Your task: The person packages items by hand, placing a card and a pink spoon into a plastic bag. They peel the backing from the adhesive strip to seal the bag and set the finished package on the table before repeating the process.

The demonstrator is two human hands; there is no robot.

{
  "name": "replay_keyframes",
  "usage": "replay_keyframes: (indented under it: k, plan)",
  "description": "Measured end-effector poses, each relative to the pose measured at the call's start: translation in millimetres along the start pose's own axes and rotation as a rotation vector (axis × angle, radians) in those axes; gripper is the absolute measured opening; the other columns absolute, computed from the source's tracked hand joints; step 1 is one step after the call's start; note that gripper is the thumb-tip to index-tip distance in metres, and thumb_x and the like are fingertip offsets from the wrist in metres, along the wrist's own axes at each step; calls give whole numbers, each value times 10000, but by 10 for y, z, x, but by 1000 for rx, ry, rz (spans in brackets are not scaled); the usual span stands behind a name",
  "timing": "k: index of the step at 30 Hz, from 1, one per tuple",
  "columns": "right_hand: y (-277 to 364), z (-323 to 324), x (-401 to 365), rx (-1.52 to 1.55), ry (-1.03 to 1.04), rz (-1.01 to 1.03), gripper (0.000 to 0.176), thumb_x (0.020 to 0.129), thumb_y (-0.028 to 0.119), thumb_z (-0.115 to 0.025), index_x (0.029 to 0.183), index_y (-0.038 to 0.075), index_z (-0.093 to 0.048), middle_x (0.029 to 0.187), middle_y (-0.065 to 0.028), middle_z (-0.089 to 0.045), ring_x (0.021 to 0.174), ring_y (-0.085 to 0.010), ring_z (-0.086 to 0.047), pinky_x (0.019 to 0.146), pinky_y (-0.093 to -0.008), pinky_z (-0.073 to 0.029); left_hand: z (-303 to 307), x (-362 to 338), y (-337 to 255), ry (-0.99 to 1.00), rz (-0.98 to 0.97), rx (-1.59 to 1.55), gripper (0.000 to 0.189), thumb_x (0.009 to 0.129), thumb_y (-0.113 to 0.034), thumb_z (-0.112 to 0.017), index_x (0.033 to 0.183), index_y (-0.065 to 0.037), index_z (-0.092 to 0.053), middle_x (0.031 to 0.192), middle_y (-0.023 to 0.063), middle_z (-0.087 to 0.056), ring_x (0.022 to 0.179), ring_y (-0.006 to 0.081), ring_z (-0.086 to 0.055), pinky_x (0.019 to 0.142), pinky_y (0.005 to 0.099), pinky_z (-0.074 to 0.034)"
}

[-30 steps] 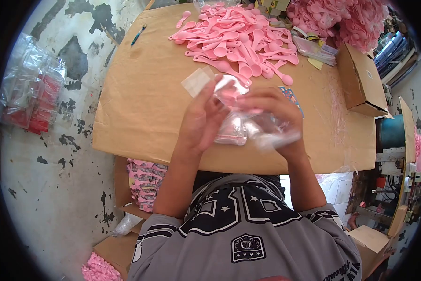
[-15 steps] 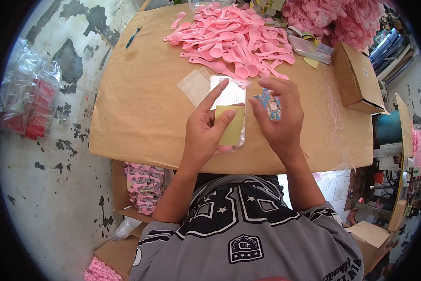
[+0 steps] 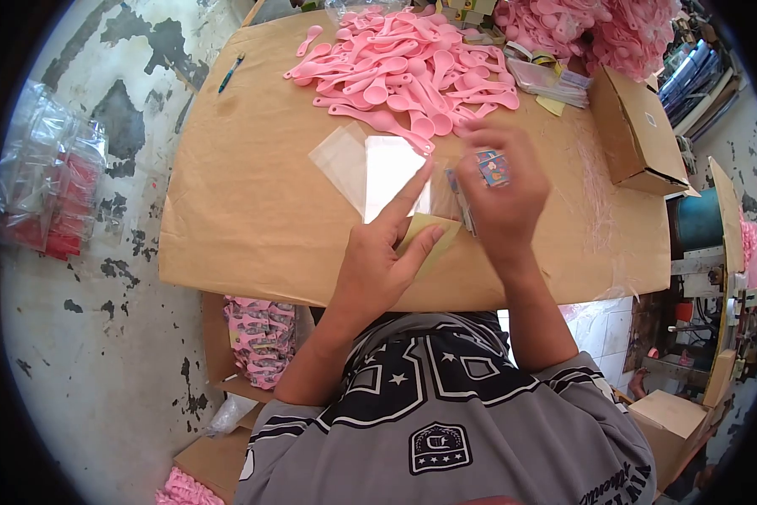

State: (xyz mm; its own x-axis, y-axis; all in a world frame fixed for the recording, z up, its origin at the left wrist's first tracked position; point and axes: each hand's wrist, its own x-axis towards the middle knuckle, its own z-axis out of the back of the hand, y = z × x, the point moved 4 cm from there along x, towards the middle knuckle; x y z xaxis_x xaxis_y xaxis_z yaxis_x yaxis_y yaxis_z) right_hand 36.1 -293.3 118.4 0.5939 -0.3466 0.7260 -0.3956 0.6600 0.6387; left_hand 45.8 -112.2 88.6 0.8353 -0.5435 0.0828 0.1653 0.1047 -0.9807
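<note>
My left hand (image 3: 387, 252) holds a yellow-green card (image 3: 429, 240) between thumb and fingers, its index finger stretched over a stack of clear plastic bags (image 3: 387, 172). Another clear bag (image 3: 338, 164) lies fanned out to the left of the stack. Just right of the stack, my right hand (image 3: 504, 189) is raised and blurred by motion, so its fingers cannot be made out well. Small blue printed cards (image 3: 491, 168) show beside and partly behind it. Beyond the hands spreads a large pile of pink spoons (image 3: 412, 71); one spoon reaches the top of the bags.
An open cardboard box (image 3: 639, 130) stands at the table's right side. Near it are a clear container (image 3: 547, 82) and bagged pink spoons (image 3: 631, 38). A pen (image 3: 231, 73) lies at the upper left. Below the table's left edge, a box holds packed pink items (image 3: 260, 341).
My left hand has shifted slightly down, and the yellow-green card has tilted away from the bag stack. My right hand has changed pose and blurred. The whole view has shifted a little.
</note>
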Motion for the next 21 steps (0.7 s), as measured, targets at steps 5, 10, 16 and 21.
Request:
replay_keyframes:
  k: [5,10,16,21]
  plan:
    - [-271,310,180,578,-165,-314,131,933,-30,-645,1051,15,-683,987,-85,-715,810,-101,-630,741,-275,-528,98,5,171,-84,104,-462,463,1057,-109,-642,1484,-13,-491,1181,139,-772,825,108,-733,597,221,-583]
    - [-205,188,-198,525,351,-556,125,1009,40,-646,1120,0,-689,943,-33,-665,727,-56,-560,688,-217,-466,149,65,206,-200,30,-603,300,1051,-146,-666,1307,-4,-601,1241,127,-726,905,123,-741,531,254,-622]
    - [-63,-246,-406,588,503,-563,199,1017,144,-717,1165,11,-708,915,19,-688,808,-26,-614,714,-205,-467,221,106,366,-151,-65,-588,310,1023,-92,-700,1306,21,-639,1235,139,-708,975,135,-722,825,283,-613]
    - [-25,-213,-303,711,456,-652,110,1015,72,-695,1095,1,-723,932,14,-695,876,-51,-647,754,-215,-480,339,64,242,-145,-4,-523,282,1020,-49,-688,1286,39,-661,1107,131,-752,978,137,-719,887,287,-574]
